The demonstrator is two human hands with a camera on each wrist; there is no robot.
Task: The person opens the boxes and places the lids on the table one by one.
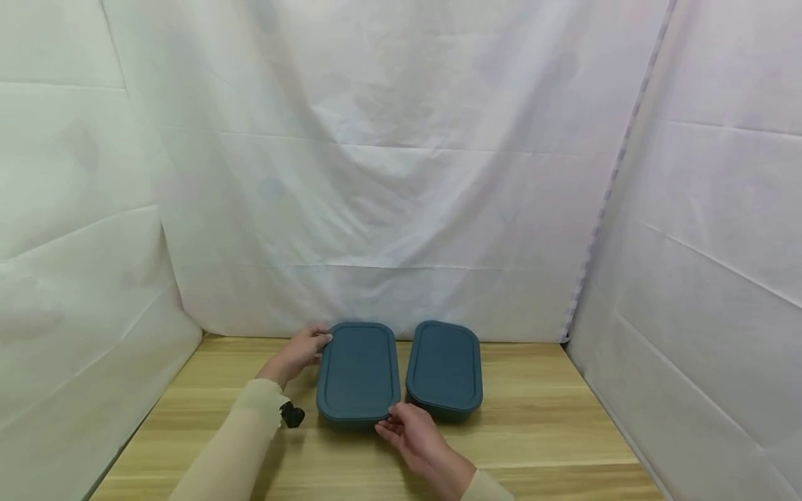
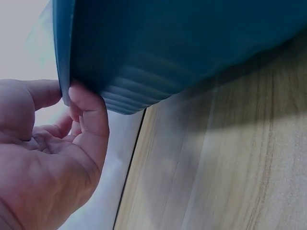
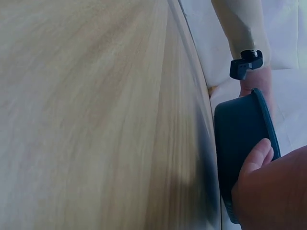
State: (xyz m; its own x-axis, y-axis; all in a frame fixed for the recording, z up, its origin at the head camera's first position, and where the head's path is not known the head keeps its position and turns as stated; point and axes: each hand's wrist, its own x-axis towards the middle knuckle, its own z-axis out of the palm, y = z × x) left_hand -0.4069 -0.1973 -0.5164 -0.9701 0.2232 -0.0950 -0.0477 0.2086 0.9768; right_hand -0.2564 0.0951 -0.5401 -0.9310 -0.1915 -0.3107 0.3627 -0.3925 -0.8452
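- Teal-blue plastic: two lidded containers stand side by side on the wooden table (image 1: 539,431), near its far edge, with only a narrow gap between them.
- Left container (image 1: 358,371) is the one being handled; the right container (image 1: 445,367) stands alone and nobody touches it.
- Two hands are in view, and both are on the left container, at opposite corners.
- Left hand (image 1: 299,353) holds the far left corner. In the left wrist view the lid rim (image 2: 60,57) is pinched between the thumb and the fingertips, while the other fingers are loosely curled below it.
- Right hand (image 1: 415,437) holds the near right corner. In the right wrist view the thumb (image 3: 256,158) presses against the rim of the container; the other fingers are hidden behind the hand, so I cannot tell how they lie.
- Ribbed side wall (image 2: 139,88) of the container shows under the lid in the left wrist view, and its shadow falls on the wood.
- One black device (image 1: 292,415) is worn at the left wrist, at the end of a beige sleeve (image 1: 232,452).
- White cloth (image 1: 388,174) hangs behind the table and on both sides of it.
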